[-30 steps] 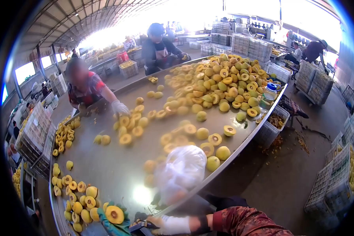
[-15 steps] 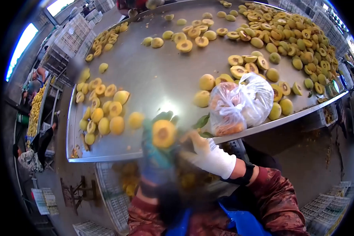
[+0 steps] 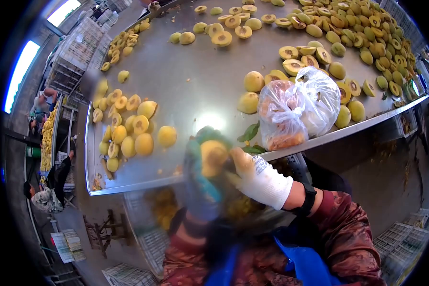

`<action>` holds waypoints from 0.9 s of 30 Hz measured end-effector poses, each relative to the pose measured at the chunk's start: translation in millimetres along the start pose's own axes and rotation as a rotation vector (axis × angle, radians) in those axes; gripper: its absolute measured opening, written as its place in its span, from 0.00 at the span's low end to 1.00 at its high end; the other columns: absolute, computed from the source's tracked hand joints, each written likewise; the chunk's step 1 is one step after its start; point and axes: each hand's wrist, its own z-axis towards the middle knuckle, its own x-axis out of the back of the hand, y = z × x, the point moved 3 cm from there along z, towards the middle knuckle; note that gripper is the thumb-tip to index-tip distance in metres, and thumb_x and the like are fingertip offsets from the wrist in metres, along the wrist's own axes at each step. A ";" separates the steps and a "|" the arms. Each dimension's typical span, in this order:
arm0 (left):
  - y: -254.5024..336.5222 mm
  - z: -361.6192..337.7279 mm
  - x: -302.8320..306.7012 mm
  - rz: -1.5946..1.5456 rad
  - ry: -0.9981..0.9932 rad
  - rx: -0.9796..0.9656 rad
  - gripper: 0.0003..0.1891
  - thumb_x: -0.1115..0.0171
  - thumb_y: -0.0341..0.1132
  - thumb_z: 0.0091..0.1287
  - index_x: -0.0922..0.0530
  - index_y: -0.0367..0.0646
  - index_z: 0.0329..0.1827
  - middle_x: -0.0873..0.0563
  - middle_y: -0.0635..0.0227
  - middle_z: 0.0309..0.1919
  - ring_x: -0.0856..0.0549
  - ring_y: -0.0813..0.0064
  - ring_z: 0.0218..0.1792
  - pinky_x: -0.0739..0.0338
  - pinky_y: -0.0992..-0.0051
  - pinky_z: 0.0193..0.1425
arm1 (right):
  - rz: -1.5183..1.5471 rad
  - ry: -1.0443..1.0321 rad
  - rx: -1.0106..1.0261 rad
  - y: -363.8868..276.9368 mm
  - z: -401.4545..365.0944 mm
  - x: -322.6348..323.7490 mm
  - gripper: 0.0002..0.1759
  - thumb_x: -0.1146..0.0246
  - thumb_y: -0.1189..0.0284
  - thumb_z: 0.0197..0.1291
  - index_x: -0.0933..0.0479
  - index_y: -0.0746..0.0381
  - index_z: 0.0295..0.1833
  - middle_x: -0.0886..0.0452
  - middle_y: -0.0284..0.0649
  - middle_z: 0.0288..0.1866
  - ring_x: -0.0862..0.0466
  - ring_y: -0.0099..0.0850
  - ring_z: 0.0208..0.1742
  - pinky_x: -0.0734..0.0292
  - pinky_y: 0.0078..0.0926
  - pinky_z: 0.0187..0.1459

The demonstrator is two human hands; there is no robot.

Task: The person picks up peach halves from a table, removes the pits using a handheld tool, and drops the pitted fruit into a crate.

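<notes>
My left hand [image 3: 202, 178], in a teal-green glove and blurred, holds a halved yellow peach [image 3: 213, 157] with its cut face and brownish centre turned up. My right hand [image 3: 260, 176], in a white glove with yellowish fingertips, is closed at the right edge of that peach half. Something dark and blurred is by its fingertips; I cannot make out what it is. Both hands are over the front edge of the metal table [image 3: 186, 95]. One peach half [image 3: 167, 136] lies just left of my hands, and green leaves [image 3: 250, 133] lie behind my right hand.
Knotted clear plastic bags [image 3: 295, 112] sit at the table's front edge, right of my hands. A big heap of halved peaches [image 3: 362, 33] fills the back right; a smaller group [image 3: 128, 126] lies at left. Crates [image 3: 150, 243] stand below. Other people [image 3: 47, 195] are at far left.
My right hand has moved in against the peach half held in my left hand; before, a gap showed between them. The view has shifted slightly.
</notes>
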 end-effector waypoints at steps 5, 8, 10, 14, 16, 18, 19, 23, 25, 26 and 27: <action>14.2 -2.9 0.5 0.190 -0.054 -0.167 0.22 0.48 0.30 0.74 0.36 0.28 0.68 0.23 0.46 0.56 0.20 0.52 0.52 0.23 0.61 0.58 | 0.135 -0.027 -0.036 4.2 -4.2 -5.6 0.14 0.47 0.64 0.69 0.30 0.66 0.46 0.23 0.54 0.33 0.24 0.54 0.34 0.27 0.46 0.36; 27.9 -4.2 -1.3 0.140 -0.051 -0.093 0.22 0.54 0.37 0.77 0.33 0.27 0.66 0.23 0.45 0.58 0.21 0.50 0.55 0.25 0.60 0.60 | 0.300 0.001 -0.050 2.2 -7.1 -9.4 0.15 0.52 0.62 0.73 0.30 0.65 0.44 0.24 0.51 0.32 0.28 0.51 0.32 0.28 0.43 0.37; 23.3 -12.7 4.2 0.260 -0.019 -0.103 0.24 0.57 0.40 0.78 0.31 0.27 0.64 0.23 0.46 0.58 0.21 0.49 0.56 0.27 0.60 0.62 | 0.381 0.017 -0.050 2.6 -10.0 -13.2 0.15 0.52 0.63 0.73 0.30 0.64 0.45 0.24 0.50 0.32 0.29 0.50 0.32 0.28 0.41 0.38; 28.3 -12.7 2.3 0.231 0.038 -0.047 0.27 0.58 0.52 0.78 0.29 0.35 0.62 0.21 0.56 0.53 0.20 0.59 0.54 0.24 0.59 0.63 | 0.320 0.034 0.056 4.5 -15.6 -18.2 0.14 0.46 0.66 0.68 0.33 0.66 0.50 0.24 0.51 0.32 0.24 0.50 0.34 0.27 0.42 0.39; 36.7 -10.6 0.1 0.169 0.038 -0.013 0.27 0.58 0.53 0.78 0.29 0.36 0.62 0.20 0.57 0.52 0.19 0.61 0.53 0.23 0.59 0.62 | 0.259 0.008 0.096 2.1 -17.1 -17.8 0.18 0.43 0.68 0.66 0.35 0.68 0.53 0.24 0.52 0.32 0.22 0.50 0.34 0.27 0.43 0.38; 43.8 -8.1 -2.1 0.157 0.007 -0.010 0.27 0.58 0.53 0.78 0.29 0.35 0.61 0.19 0.57 0.50 0.18 0.62 0.51 0.22 0.60 0.60 | 0.243 -0.064 0.066 -0.1 -17.9 -17.4 0.22 0.40 0.69 0.63 0.38 0.71 0.56 0.24 0.53 0.31 0.21 0.51 0.34 0.26 0.44 0.36; 47.1 -6.6 -2.1 0.170 -0.020 -0.019 0.27 0.58 0.52 0.78 0.29 0.35 0.61 0.19 0.56 0.50 0.18 0.62 0.50 0.22 0.61 0.60 | 0.238 -0.092 0.061 0.2 -20.1 -18.4 0.24 0.39 0.69 0.63 0.38 0.72 0.56 0.24 0.54 0.31 0.20 0.52 0.34 0.26 0.44 0.35; 42.7 -3.7 5.3 0.186 -0.081 0.006 0.25 0.56 0.50 0.78 0.28 0.34 0.59 0.18 0.55 0.47 0.16 0.62 0.46 0.20 0.63 0.56 | 0.246 -0.175 0.012 1.3 -27.4 -20.3 0.30 0.38 0.66 0.63 0.39 0.77 0.59 0.22 0.57 0.32 0.19 0.54 0.32 0.25 0.46 0.34; 41.6 -0.1 5.3 0.082 -0.132 0.069 0.24 0.54 0.49 0.77 0.27 0.33 0.57 0.17 0.54 0.46 0.15 0.62 0.44 0.19 0.64 0.54 | 0.252 -0.209 -0.028 3.4 -30.8 -21.7 0.32 0.38 0.64 0.63 0.39 0.78 0.61 0.22 0.58 0.33 0.19 0.55 0.32 0.24 0.46 0.34; 42.4 1.2 3.8 -0.018 -0.152 0.121 0.24 0.52 0.49 0.76 0.26 0.33 0.56 0.16 0.54 0.45 0.15 0.62 0.43 0.19 0.64 0.53 | 0.251 -0.228 -0.044 4.8 -32.5 -23.5 0.33 0.38 0.63 0.63 0.39 0.79 0.61 0.21 0.59 0.34 0.19 0.55 0.33 0.24 0.46 0.35; 43.3 2.5 2.3 -0.116 -0.168 0.175 0.23 0.51 0.48 0.76 0.25 0.33 0.55 0.16 0.54 0.44 0.15 0.62 0.42 0.18 0.65 0.52 | 0.249 -0.247 -0.059 5.7 -33.7 -24.8 0.34 0.38 0.62 0.63 0.39 0.79 0.62 0.21 0.60 0.34 0.18 0.55 0.34 0.24 0.46 0.35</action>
